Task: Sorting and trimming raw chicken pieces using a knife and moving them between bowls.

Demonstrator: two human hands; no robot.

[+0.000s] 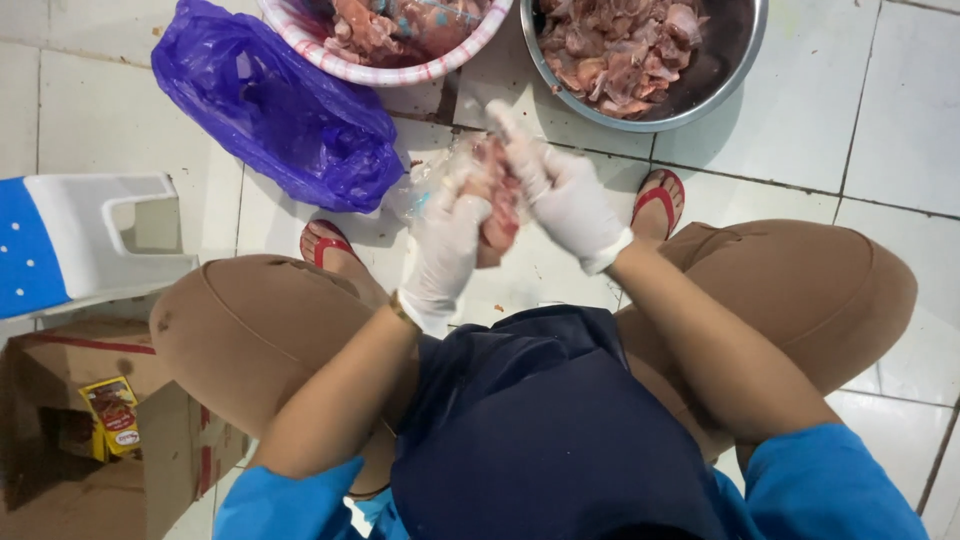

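Your dark apron [540,420] nearest, both gloved hands, left hand [445,245] and right hand [565,195], closed around one raw meat piece [497,205] above the tiled floor [880,130]; steel bowl [735,75] part-filled, patterned basin [400,72] holds more, so likely midway.

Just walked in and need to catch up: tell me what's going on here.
A person squats on the white tiled floor, wearing thin white gloves. The left hand and right hand together grip a piece of raw pinkish meat between them. Ahead sit a steel bowl and a pink-rimmed basin, both holding raw meat pieces. A crumpled purple plastic bag lies left of the hands.
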